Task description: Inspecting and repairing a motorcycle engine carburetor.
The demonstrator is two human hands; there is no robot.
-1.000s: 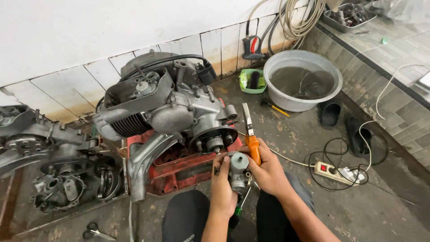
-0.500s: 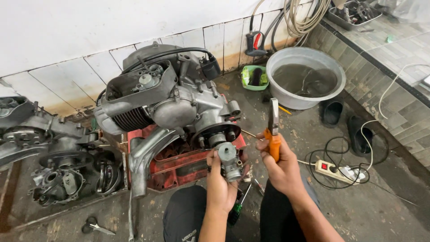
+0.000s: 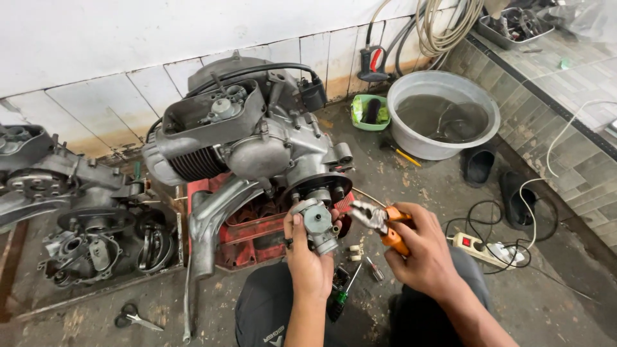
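Carburetor (image 3: 317, 223) gripped in my left hand (image 3: 310, 257), just before the engine (image 3: 250, 144).
Right hand (image 3: 421, 254) clasps orange pliers (image 3: 380, 225). Looks like stiff, oily metal; I'd hold its body.

We see our left hand (image 3: 311, 257) now lifting the small grey metal part (image 3: 316, 222) higher than a second ago, close under the engine (image 3: 250, 144) hub at 12 o'clock. Our right hand (image 3: 425, 254) has turned the orange-handled pliers (image 3: 380, 223) from upright to lying sideways, nose pointing at 9 o'clock toward the part.
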